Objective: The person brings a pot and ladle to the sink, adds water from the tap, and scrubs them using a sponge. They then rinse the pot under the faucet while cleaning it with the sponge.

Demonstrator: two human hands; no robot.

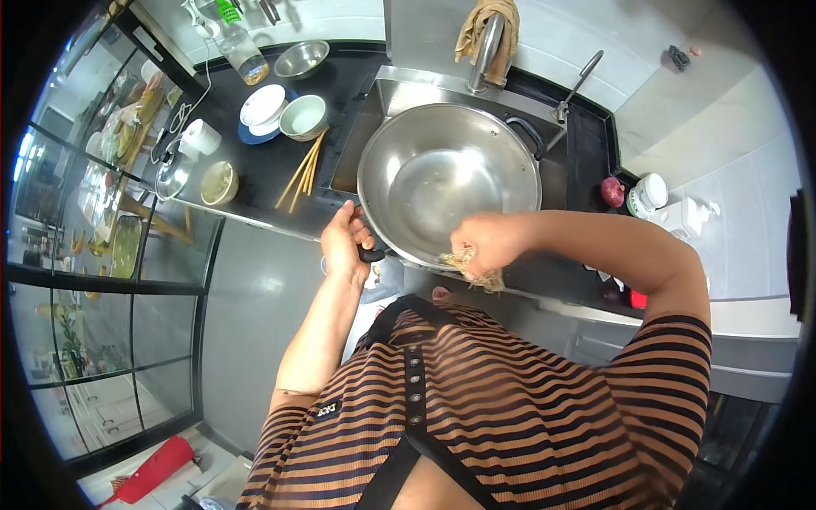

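A large stainless steel wok (395, 157) rests tilted over the sink (348, 161), its shiny inside facing me. My left hand (343, 242) is closed around its near black handle (371, 254). The other black handle (527, 136) is at the far right of the rim. In my right hand (489, 240), at the near rim, is a bunched tan, stringy loofah-like scrubber (486, 279). Part of it laps over the rim, and my fingers hide the rest.
Left of the sink are chopsticks (308, 172), a pale green bowl (303, 116), white dishes (263, 105), a metal bowl (301, 59) and a yellowish bowl (219, 183). A cloth (489, 25) hangs over the faucet (486, 59). An onion (612, 192) and white bottle (650, 192) stand right.
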